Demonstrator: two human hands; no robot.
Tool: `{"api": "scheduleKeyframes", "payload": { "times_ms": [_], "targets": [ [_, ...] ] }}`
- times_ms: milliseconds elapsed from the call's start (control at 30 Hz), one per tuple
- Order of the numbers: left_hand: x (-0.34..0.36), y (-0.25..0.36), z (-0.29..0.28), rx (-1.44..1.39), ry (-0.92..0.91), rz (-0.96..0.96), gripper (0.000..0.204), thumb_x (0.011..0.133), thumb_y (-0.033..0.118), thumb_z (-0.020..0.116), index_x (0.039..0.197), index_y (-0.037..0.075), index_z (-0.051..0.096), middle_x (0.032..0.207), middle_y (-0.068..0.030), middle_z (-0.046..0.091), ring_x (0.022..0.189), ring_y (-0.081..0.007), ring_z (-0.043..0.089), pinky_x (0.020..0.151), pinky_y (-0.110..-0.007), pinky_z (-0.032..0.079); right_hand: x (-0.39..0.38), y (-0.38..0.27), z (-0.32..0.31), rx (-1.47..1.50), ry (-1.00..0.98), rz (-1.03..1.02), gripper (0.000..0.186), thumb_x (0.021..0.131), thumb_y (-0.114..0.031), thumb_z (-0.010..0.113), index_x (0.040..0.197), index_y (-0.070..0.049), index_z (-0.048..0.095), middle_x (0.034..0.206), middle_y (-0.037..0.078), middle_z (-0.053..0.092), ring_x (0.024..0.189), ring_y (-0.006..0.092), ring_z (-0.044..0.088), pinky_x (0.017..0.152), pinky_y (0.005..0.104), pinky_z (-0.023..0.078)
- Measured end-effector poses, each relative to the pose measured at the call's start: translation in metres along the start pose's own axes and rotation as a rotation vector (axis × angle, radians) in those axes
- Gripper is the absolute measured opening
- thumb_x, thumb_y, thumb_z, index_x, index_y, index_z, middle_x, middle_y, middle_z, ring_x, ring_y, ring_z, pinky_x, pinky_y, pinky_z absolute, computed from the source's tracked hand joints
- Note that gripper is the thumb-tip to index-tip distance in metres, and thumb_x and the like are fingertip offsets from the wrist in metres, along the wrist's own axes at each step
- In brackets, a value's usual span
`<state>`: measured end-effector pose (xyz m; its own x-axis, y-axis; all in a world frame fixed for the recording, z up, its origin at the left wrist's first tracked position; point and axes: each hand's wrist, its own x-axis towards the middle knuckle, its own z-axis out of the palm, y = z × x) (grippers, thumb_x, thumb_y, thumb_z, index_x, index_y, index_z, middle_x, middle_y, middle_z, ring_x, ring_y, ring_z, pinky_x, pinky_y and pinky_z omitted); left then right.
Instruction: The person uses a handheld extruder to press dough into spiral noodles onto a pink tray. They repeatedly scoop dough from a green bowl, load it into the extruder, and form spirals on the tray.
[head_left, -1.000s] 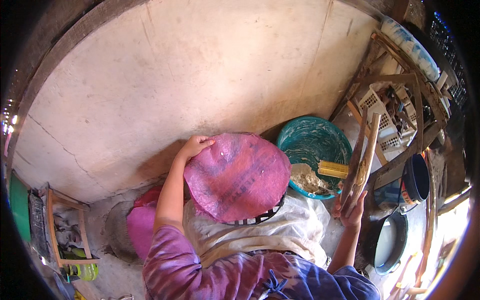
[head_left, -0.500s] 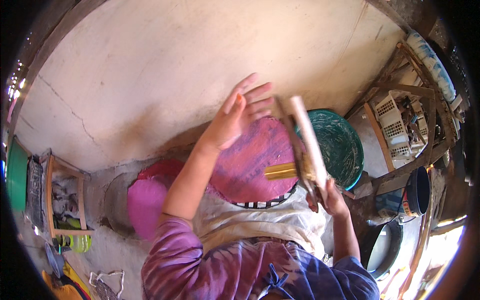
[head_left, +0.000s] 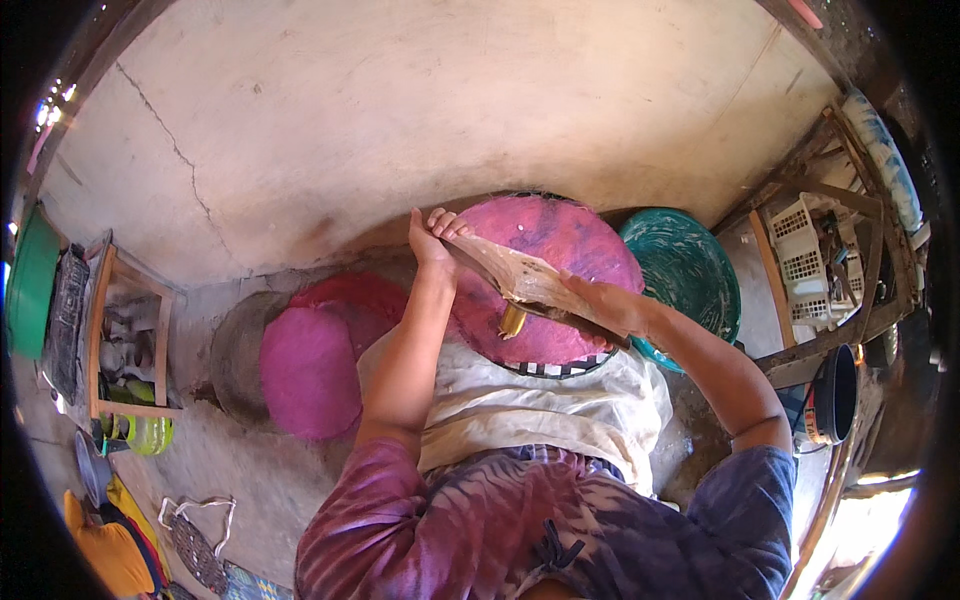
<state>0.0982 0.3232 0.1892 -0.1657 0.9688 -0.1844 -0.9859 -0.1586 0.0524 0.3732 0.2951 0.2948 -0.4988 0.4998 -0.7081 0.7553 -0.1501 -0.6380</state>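
A flat, pale-faced wooden board (head_left: 520, 275) slants over a round pink-covered disc (head_left: 590, 230). My left hand (head_left: 438, 240) is closed round its far left end. At the nearer right end my right hand (head_left: 600, 303) grips it, fingers partly hidden beneath. A short yellowish stub (head_left: 512, 321) sticks out below the board; how it is joined I cannot tell. The disc is mottled with dark purple marks and has a black-and-white patterned rim along its near edge. It rests by the white cloth (head_left: 530, 405) across my lap.
A green basin (head_left: 690, 280) with whitish smears stands right of the disc. To the left lie another pink round (head_left: 310, 375) and a red one (head_left: 375, 300). Beyond is a cracked plaster wall (head_left: 420, 110). A wooden frame with a white crate (head_left: 795, 250) and a dark bucket (head_left: 835, 395) stand at right.
My left hand, earlier raised with fingers spread, has come down and taken the board's far end. The board has swung from steep to lying aslant over the disc.
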Motion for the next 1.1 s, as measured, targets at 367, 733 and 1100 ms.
{"api": "scheduleKeyframes", "payload": {
  "times_ms": [367, 733, 1100],
  "targets": [
    [-0.027, 0.005, 0.031, -0.023, 0.015, 0.033, 0.050, 0.097, 0.051, 0.027, 0.058, 0.021, 0.033, 0.047, 0.0067, 0.027, 0.043, -0.0104, 0.026, 0.050, -0.029, 0.029, -0.034, -0.027, 0.009, -0.182, 0.246, 0.076, 0.075, 0.098, -0.064, 0.024, 0.080, -0.002, 0.063, 0.053, 0.005, 0.051, 0.039, 0.0139, 0.047, 0.036, 0.0311, 0.038],
    [-0.038, -0.007, 0.029, 0.129, -0.067, 0.081, 0.048, 0.095, 0.047, 0.026, 0.055, 0.022, 0.029, 0.045, 0.0073, 0.023, 0.040, -0.0105, 0.024, 0.047, -0.029, 0.026, -0.042, -0.003, 0.015, -0.092, 0.246, 0.038, 0.074, 0.098, -0.063, 0.030, 0.073, -0.001, 0.061, 0.051, 0.003, 0.049, 0.039, 0.0120, 0.045, 0.038, 0.0295, 0.038],
    [-0.040, -0.021, 0.042, 0.797, -0.006, -0.064, 0.083, 0.091, 0.075, 0.022, 0.128, 0.008, 0.056, 0.113, -0.0166, 0.063, 0.122, -0.0240, 0.048, 0.110, -0.042, 0.031, -0.046, 0.031, 0.005, 0.131, 0.307, -0.164, 0.065, 0.100, -0.060, 0.031, 0.089, -0.002, 0.060, 0.053, 0.001, 0.047, 0.041, 0.0092, 0.042, 0.037, 0.0264, 0.033]
  ]
}}
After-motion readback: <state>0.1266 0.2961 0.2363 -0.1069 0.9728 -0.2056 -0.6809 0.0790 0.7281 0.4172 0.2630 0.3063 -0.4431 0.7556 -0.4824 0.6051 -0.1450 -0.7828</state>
